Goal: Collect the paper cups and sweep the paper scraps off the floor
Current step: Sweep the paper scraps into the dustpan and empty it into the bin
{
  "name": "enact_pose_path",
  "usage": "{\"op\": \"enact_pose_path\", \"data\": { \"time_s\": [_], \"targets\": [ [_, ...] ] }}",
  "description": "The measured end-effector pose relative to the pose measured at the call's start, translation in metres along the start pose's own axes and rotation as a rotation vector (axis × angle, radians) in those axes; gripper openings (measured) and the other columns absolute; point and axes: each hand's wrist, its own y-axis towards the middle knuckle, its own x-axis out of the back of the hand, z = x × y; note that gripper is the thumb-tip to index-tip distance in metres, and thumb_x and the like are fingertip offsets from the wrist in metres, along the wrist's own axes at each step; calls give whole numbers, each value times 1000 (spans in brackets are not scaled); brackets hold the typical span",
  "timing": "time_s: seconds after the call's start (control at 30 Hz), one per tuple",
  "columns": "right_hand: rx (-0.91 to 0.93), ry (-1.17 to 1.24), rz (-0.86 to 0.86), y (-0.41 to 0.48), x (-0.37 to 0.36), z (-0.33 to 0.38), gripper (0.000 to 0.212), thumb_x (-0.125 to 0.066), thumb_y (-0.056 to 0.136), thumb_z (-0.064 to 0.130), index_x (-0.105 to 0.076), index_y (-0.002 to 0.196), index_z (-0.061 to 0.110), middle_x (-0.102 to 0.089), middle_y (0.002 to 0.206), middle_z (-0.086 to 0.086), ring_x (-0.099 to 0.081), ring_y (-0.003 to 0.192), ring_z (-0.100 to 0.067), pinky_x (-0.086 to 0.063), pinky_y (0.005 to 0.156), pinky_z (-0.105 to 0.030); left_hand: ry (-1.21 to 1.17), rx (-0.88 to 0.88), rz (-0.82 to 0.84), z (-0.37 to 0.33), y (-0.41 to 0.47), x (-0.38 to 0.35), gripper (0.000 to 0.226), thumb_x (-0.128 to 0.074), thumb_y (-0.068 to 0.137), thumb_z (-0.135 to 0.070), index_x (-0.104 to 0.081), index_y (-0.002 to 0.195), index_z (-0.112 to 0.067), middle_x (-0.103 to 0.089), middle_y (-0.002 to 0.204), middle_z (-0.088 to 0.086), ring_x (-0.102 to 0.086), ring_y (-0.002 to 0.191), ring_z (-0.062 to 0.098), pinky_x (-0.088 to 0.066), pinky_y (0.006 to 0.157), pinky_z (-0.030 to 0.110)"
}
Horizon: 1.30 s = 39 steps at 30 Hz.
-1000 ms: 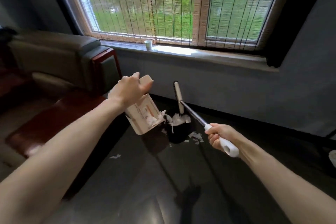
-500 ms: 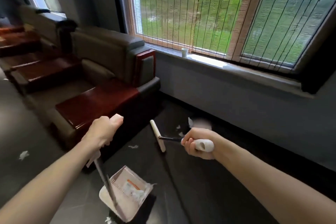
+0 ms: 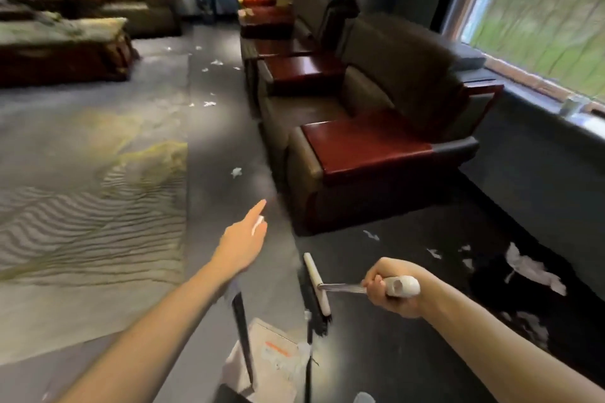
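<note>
My left hand (image 3: 244,240) holds the white top of the dustpan handle (image 3: 243,327), index finger stretched forward. The pale dustpan (image 3: 273,363) hangs low at the bottom centre with scraps in it. My right hand (image 3: 389,293) grips the white end of the broom handle; the broom head (image 3: 316,285) is lifted, bristles pointing down. Paper scraps lie on the dark floor: one ahead (image 3: 236,172), several farther off (image 3: 209,104), small ones (image 3: 371,234) and a large crumpled piece (image 3: 530,268) on the right. A blurred paper cup (image 3: 571,106) stands on the window sill.
A brown armchair with red wooden arms (image 3: 363,141) stands right of the aisle, more seats behind it. A patterned carpet (image 3: 82,180) covers the floor at left, with a low table (image 3: 59,42) and a sofa beyond. Wall and window run along the right.
The view has swung left from the window corner to the long aisle. The dustpan went from raised to hanging low, and the broom is lifted off the floor in front of me.
</note>
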Motion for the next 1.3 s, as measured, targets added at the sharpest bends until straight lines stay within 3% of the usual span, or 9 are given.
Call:
{"op": "enact_pose_path", "data": {
  "time_s": [0.07,0.13,0.3,0.4,0.53,0.67,0.8,1.0,1.3],
  "targets": [
    [-22,-38,30,18,-29,11,12,-38,89,-6,-49,84,0,-47,49,-7,-44,28,-7,-35,26,-13,28,30,-18,27,7,18,56,-52,94,-28,-31,145,-35,-54,137,6,-54,119,28,-43,96,33],
    [-41,-79,73,38,-59,26,15,-36,90,-5,-47,81,2,-45,49,-6,-43,27,-7,-35,26,-13,44,92,-61,53,18,35,58,-61,89,-24,-38,142,-30,-54,136,9,-48,126,28,-38,100,33],
    [-43,-285,170,101,-125,70,15,-41,93,-5,-46,81,4,-41,45,-5,-41,26,-7,-36,28,-12,93,198,-193,102,65,77,47,-63,88,-20,-49,132,-24,-62,123,11,-61,98,37,-42,71,32],
    [24,-404,223,150,-150,100,31,-45,92,-6,-51,119,6,-43,45,-5,-42,29,-7,-37,30,-14,101,253,-253,125,110,104,45,-63,88,-19,-49,131,-24,-62,121,12,-61,98,35,-44,69,32],
    [117,-513,262,203,-180,153,59,-44,91,-8,-28,145,12,-46,46,-3,-41,33,-7,-37,34,-16,70,308,-304,142,174,146,45,-61,90,-15,-47,132,-20,-55,134,11,-53,119,31,-46,89,38],
    [169,-570,319,242,-231,230,44,-46,90,-7,-39,120,24,-48,43,-1,-42,33,-6,-38,34,-16,101,332,-376,149,239,186,46,-59,92,-18,-44,135,-20,-53,135,12,-49,125,29,-42,99,38],
    [201,-632,310,281,-283,303,60,-49,91,-5,-30,144,16,-54,50,-3,-45,36,-7,-44,38,-17,74,337,-480,158,308,219,47,-58,93,-14,-44,137,-17,-53,135,12,-50,124,30,-40,98,37],
    [197,-538,331,363,-389,427,69,-44,91,-9,-19,150,16,-51,45,-3,-43,32,-7,-40,33,-17,-7,346,-548,206,457,275,44,-59,91,-11,-49,133,-18,-57,132,11,-52,121,30,-39,92,29],
    [209,-450,331,460,-559,612,26,-42,90,-9,-49,112,3,-46,52,-3,-42,35,-6,-37,32,-17,-99,288,-536,279,701,399,36,-62,87,-11,-55,120,-26,-64,119,6,-62,101,27,-40,68,25]
  ]
}}
